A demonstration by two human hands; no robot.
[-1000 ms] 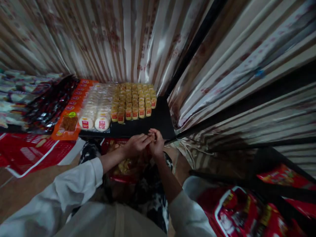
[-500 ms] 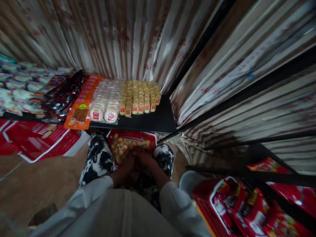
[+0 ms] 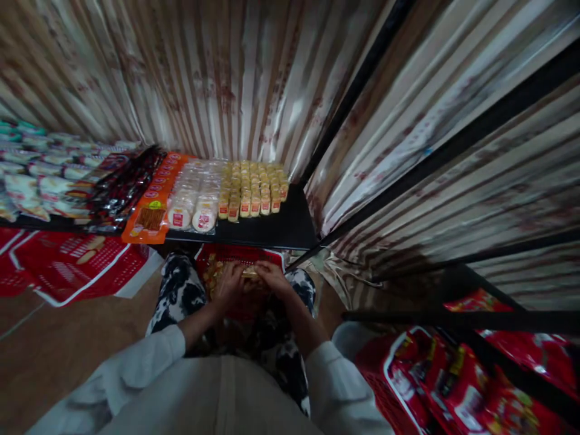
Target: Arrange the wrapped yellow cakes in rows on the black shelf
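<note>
Just below the frame's centre, we see fingers point(image 3: 263, 269) of the left hand point(image 3: 230, 281) and right hand point(image 3: 273, 278) apparently gripping opposite ends of the snack row point(image 3: 249, 271) over the basket point(image 3: 235, 251); uneven end pressure could buckle and scatter it.

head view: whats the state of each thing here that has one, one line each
Left hand: closed on one end of the held packs
Right hand: closed on the other end
Held packs: between the hands, above the basket
Basket below the hands: open, loose yellow packs inside
Yellow shelf packs: in neat rows
White round packs: two rows
Orange packets: overlapping
Curtain: hanging in folds
</note>
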